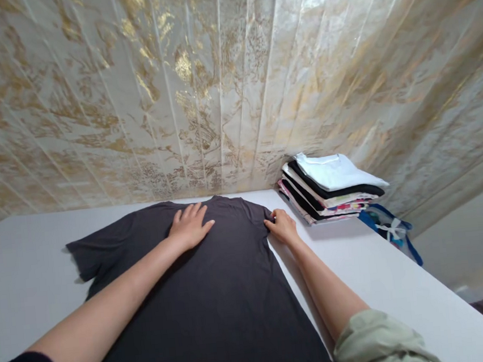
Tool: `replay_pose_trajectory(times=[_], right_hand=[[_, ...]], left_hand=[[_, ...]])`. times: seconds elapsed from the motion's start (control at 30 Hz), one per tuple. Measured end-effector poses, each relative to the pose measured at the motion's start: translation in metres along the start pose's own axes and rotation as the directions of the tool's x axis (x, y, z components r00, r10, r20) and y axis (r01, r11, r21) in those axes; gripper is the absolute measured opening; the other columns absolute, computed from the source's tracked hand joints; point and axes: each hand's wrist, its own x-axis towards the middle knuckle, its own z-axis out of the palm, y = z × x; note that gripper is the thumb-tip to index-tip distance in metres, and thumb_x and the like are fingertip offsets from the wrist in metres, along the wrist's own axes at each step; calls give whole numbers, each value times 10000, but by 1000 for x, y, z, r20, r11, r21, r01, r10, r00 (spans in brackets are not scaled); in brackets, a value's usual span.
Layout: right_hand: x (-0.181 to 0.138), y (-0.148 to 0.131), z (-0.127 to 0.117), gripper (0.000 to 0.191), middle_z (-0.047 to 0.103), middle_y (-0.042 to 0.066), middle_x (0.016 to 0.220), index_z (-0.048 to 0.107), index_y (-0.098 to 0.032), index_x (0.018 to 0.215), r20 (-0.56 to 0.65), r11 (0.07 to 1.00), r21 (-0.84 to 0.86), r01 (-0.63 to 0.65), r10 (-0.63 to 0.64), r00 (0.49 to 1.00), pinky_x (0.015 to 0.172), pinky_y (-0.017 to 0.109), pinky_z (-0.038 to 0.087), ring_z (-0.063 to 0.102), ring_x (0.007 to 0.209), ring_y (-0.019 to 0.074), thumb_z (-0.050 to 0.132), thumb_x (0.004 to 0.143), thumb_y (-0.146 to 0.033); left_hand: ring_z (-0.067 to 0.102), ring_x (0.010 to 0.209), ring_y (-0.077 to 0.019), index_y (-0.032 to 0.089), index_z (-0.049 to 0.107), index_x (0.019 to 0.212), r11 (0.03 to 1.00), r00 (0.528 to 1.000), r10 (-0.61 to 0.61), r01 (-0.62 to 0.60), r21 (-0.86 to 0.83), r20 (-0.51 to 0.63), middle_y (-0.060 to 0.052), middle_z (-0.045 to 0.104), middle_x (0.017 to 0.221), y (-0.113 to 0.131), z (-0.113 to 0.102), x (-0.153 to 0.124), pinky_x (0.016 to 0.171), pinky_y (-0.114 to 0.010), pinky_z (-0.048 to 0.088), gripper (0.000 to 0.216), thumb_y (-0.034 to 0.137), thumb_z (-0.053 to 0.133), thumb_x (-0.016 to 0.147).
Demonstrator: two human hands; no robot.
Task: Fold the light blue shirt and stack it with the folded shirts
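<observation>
A dark grey T-shirt (pixel 218 297) lies spread on the white table, its neckline at the far edge and one sleeve reaching out to the left. My left hand (pixel 189 227) rests flat on the upper part of the shirt just below the collar, fingers spread. At the shirt's right shoulder, my right hand (pixel 283 226) pinches the fabric between thumb and fingers. The right sleeve is bunched or folded there, so its shape is mostly hidden. The bottom of the shirt runs out of view.
A stack of folded clothes (pixel 330 189), a white one on top, stands at the table's far right. Past the right edge hangs a clear bag with blue trim (pixel 394 230). A patterned gold and silver curtain (pixel 199 94) rises behind the white table (pixel 389 292).
</observation>
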Motion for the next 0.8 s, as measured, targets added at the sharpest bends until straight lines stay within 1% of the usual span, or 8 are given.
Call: replay_pose_trajectory(times=[0.07,0.13,0.23,0.33,0.4,0.5,0.67,0.8], right_hand=[[3,4,2,145,640,49,1014,576,-213,886,-27,994,101,46,-43,999,886,330,392,575,982,206,538,800,-322],[5,7,3,138,641,26,913,561,-215,873,-68,966,245,77,-63,996,821,301,419,580,874,183,491,808,-315],[6,11,3,168,613,7,794,541,-210,863,-132,900,417,126,-77,988,728,284,443,558,741,170,463,811,-348],[8,11,4,212,573,-9,734,535,-207,917,-137,837,535,110,-43,990,614,272,452,533,638,159,465,813,-378],[9,11,5,277,540,-28,687,531,-202,1007,-109,797,600,68,-2,994,538,258,441,513,571,151,473,814,-393],[12,12,8,379,550,-20,695,518,-172,1133,-96,766,641,51,14,995,548,255,461,541,588,153,486,804,-356],[14,19,6,394,641,63,873,546,-160,1174,-133,840,543,6,79,988,679,286,502,622,776,187,455,816,-298],[11,21,1,332,642,28,748,604,-185,1072,-48,887,460,-48,78,996,658,299,496,621,682,185,436,854,-371]], left_hand=[[248,1438,-245,192,357,1469,984,986,166,-164,-71,22,-73,292,1560,44,3,-10,1164,-463,175,638,538,261,942],[287,1423,-232,195,406,1441,940,948,317,-308,-146,42,-68,354,1533,84,14,-20,1166,-433,195,620,541,265,946],[283,1425,-236,215,399,1445,902,916,402,-394,-177,14,-64,340,1540,119,38,-31,1168,-448,188,620,560,293,941],[230,1444,-247,271,380,1455,891,902,429,-430,-149,-36,-47,297,1561,123,54,-36,1170,-482,154,617,593,299,935],[224,1445,-248,312,383,1450,881,892,450,-451,-143,-39,-39,295,1563,119,58,-36,1167,-492,152,599,604,292,935],[231,1442,-266,346,392,1440,875,886,463,-463,-144,-33,-48,280,1569,115,56,-35,1158,-512,157,587,620,305,928],[228,1443,-270,304,372,1456,874,889,455,-458,-163,-58,-56,292,1563,116,56,-35,1162,-515,156,625,625,297,926],[238,1441,-244,237,346,1474,883,902,426,-431,-187,-70,-57,318,1551,116,59,-35,1176,-483,153,636,581,299,941]])
